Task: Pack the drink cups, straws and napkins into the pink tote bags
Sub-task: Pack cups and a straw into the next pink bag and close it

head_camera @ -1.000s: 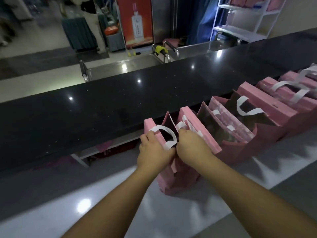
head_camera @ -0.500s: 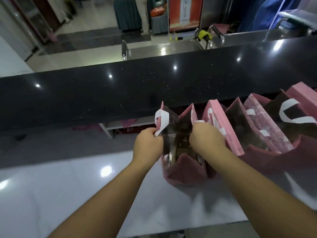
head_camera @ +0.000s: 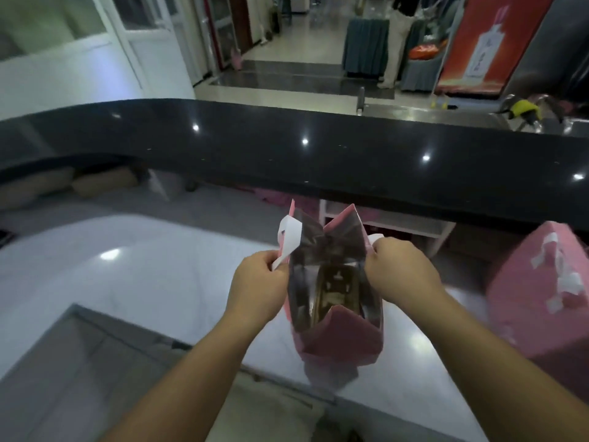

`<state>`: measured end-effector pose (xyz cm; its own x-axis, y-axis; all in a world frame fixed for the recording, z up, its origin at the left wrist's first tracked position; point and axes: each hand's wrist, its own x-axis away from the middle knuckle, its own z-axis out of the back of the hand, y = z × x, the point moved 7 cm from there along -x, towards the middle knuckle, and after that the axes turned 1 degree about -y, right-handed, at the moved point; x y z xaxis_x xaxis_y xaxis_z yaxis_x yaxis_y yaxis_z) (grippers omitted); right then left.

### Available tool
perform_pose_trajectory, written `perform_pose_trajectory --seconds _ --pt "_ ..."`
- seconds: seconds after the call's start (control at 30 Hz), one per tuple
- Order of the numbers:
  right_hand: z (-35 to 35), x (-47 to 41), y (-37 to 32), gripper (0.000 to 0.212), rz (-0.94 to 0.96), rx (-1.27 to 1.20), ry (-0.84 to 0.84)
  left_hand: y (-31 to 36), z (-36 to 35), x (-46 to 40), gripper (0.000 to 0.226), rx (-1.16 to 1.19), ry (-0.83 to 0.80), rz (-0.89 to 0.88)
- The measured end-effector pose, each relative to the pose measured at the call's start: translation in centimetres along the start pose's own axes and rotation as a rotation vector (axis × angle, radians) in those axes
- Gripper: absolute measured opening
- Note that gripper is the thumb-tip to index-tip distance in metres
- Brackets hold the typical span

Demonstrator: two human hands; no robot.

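The bag (head_camera: 341,341) stands on the white bench (head_camera: 153,282), its mouth spread open between both hands. Something brownish lies at its bottom, too dark to identify. The left hand (head_camera: 258,287) pinches the left rim and white handle (head_camera: 288,240); the right hand (head_camera: 400,271) grips the right rim, fingers curled and mostly hidden. Another bag (head_camera: 538,295) is cut off at the right edge. No writing is readable.

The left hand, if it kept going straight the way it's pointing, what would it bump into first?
The left hand points forward and a little right, gripping the white handle of the pink tote bag. Going straight on, it would probably press into that bag's near wall first. Beyond that comes the black counter; depth is unclear.
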<state>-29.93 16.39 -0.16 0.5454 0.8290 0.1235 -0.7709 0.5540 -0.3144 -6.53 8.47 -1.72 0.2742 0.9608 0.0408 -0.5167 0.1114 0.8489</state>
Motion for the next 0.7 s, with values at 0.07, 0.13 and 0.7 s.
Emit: perform_pose_trajectory --seconds 0.07,0.13,0.7 --pt "-1.8 1.5 -5.5 0.013 0.076 0.005 -0.014 -3.0 4.9 1.5 0.049 0.003 0.046 0.015" --pt "-3.7 3.2 -11.0 0.011 0.158 0.020 -0.024 -6.2 10.0 3.1 0.046 0.011 0.115 0.039" --pt "-19.0 19.4 -50.2 0.022 0.808 0.143 -0.218 -27.2 42.3 20.5 0.045 0.023 0.712 0.396"
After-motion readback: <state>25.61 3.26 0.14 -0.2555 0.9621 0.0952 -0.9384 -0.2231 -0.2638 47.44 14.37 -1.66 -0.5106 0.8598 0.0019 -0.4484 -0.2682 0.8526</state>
